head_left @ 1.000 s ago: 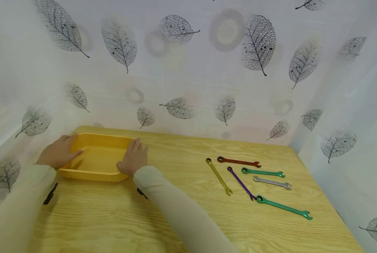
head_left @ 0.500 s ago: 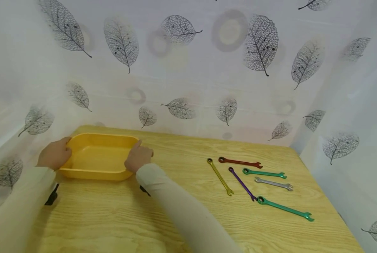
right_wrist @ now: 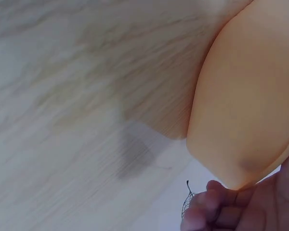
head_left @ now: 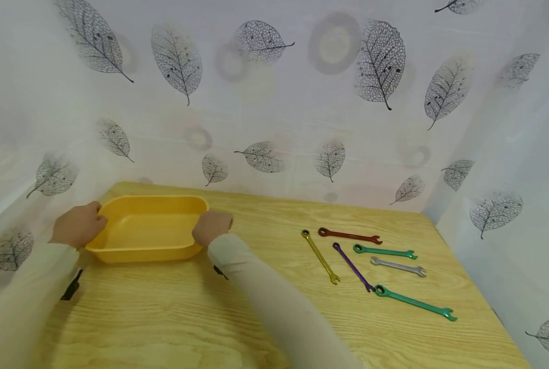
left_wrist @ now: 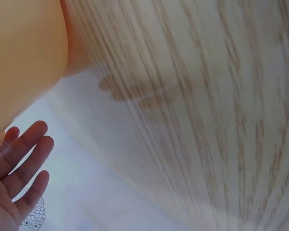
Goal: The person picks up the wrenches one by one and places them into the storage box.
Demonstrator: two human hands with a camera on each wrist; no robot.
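A shallow yellow plastic tray (head_left: 150, 230) with rounded corners lies at the back left of the table. My left hand (head_left: 78, 225) grips its left rim; seen from below in the left wrist view, the fingers (left_wrist: 31, 164) are spread beside the tray wall (left_wrist: 24, 57). At the opposite end, my right hand (head_left: 212, 227) holds the right rim with fingers curled. The right wrist view shows those curled fingers (right_wrist: 231, 214) at the tray's edge (right_wrist: 245, 106). Nothing lies inside the tray.
Several combination wrenches lie on the wood-grain table (head_left: 256, 287) to the right: yellow (head_left: 320, 256), red (head_left: 350, 236), purple (head_left: 354, 266), silver (head_left: 398, 266) and green (head_left: 415, 303) ones. Behind hangs a white curtain (head_left: 283, 102) with leaf prints.
Both hands have gone from straighter fingers over the rims to curled fingers at the tray's ends. The right hand and the tray's right end have shifted slightly right. The wrenches stay put.
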